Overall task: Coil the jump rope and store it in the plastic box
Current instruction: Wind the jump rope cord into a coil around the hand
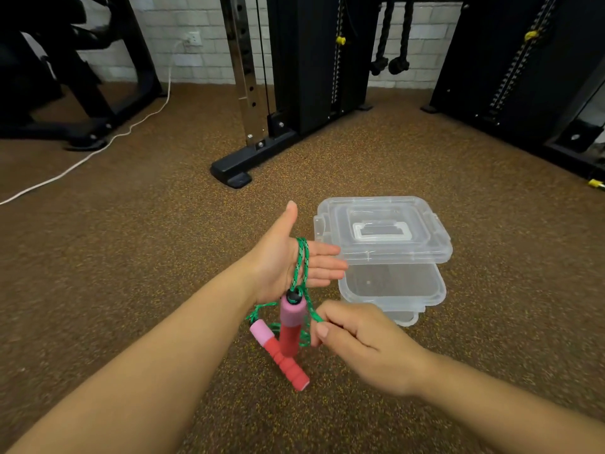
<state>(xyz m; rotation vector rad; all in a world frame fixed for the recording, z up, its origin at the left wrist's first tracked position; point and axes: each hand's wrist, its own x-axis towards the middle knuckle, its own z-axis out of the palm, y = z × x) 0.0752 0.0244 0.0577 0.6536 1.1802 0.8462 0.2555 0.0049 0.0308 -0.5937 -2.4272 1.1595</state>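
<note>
My left hand (288,260) is held flat, palm facing right, fingers straight and thumb up. Two turns of the green jump rope (302,263) are looped around its palm. One pink-and-red foam handle (290,322) hangs from the loops just below that hand. The other handle (278,353) lies slanted on the floor beneath it. My right hand (357,342) pinches the green rope between thumb and fingers, low and to the right of the hanging handle. The clear plastic box (393,291) stands on the floor just right of my left hand, its lid (383,231) resting askew on top.
Speckled brown rubber gym floor all around. A black machine foot (232,173) and steel upright stand behind the box. More black gym frames stand at far left and far right. A white cable (82,158) runs across the floor at left.
</note>
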